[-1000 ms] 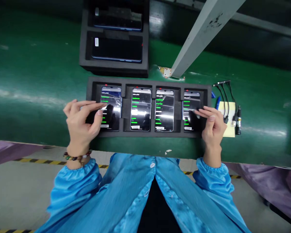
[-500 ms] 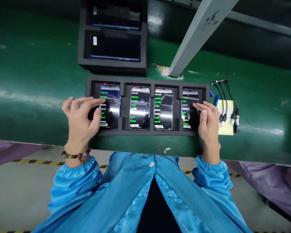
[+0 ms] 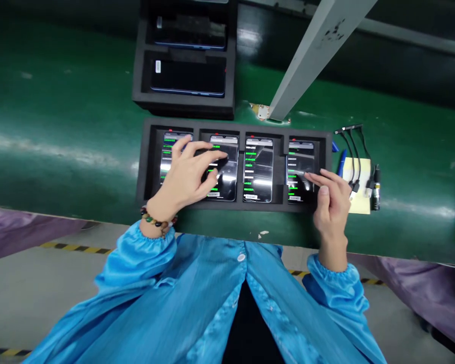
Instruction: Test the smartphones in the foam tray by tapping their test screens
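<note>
Head cam: L hand (image 3: 185,179), fingers spread, o/ 2nd phone (image 3: 228,186); R hand (image 3: 331,203), fingertips tog., o/ 4th (image 3: 296,171).

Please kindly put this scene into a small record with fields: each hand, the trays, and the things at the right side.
Left hand: fingers spread over second phone from left; contact unclear
Right hand: fingertips at rightmost phone; contact unclear
Front tray: four compartments, one lit phone in each
Rear tray: phones with dark screens inside
Right side: yellow paper, black cables partly over it
</note>
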`<act>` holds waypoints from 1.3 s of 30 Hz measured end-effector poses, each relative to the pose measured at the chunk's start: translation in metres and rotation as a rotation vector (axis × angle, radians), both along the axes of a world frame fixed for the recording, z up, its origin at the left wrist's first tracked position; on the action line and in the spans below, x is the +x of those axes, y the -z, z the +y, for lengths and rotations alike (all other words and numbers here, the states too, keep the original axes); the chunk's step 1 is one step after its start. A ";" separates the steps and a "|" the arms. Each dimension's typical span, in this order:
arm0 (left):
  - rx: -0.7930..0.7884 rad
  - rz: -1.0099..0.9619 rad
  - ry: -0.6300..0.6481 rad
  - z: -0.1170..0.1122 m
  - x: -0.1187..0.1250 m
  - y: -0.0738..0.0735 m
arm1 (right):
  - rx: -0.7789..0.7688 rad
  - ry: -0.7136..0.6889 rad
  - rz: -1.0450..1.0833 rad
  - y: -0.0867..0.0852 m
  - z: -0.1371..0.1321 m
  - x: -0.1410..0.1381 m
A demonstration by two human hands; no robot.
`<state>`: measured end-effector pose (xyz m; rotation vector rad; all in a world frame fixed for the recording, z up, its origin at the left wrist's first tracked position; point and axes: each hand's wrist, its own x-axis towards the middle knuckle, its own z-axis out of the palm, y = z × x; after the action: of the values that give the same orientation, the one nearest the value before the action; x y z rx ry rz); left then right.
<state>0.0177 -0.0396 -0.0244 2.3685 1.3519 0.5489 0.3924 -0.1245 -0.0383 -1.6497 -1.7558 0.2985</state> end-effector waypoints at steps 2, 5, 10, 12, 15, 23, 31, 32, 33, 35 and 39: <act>-0.010 -0.021 0.119 -0.001 0.014 -0.001 | -0.017 -0.013 -0.008 0.001 -0.004 -0.001; -0.034 -0.007 0.221 0.001 0.036 -0.002 | -0.028 -0.015 -0.020 0.001 -0.008 0.001; -0.001 -0.002 0.154 0.011 0.050 0.001 | -0.025 0.021 -0.020 0.001 -0.014 0.009; -0.002 -0.013 0.174 0.013 0.050 0.003 | -0.023 0.027 -0.017 0.001 -0.016 0.010; 0.001 -0.017 0.170 0.015 0.051 0.008 | -0.035 0.009 0.003 0.003 -0.017 0.010; -0.006 -0.044 0.111 0.011 0.043 -0.002 | -0.077 -0.007 -0.023 0.006 -0.016 0.012; 0.105 -0.101 -0.271 -0.012 -0.041 -0.010 | -0.117 -0.181 -0.064 -0.005 -0.009 -0.043; 0.109 -0.099 -0.306 -0.016 -0.051 -0.008 | -0.135 -0.219 -0.077 -0.005 -0.007 -0.049; 0.114 -0.099 -0.339 -0.021 -0.061 -0.006 | -0.148 -0.242 -0.089 -0.005 -0.006 -0.055; 0.112 -0.095 -0.382 -0.031 -0.077 -0.001 | -0.159 -0.258 -0.097 -0.006 -0.003 -0.064; 0.141 -0.110 -0.418 -0.048 -0.098 0.009 | -0.149 -0.348 -0.080 -0.008 0.006 -0.089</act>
<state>-0.0801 -0.0873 -0.0338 2.1232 1.8198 0.9009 0.3037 -0.1181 -0.0304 -1.4656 -2.1265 0.5409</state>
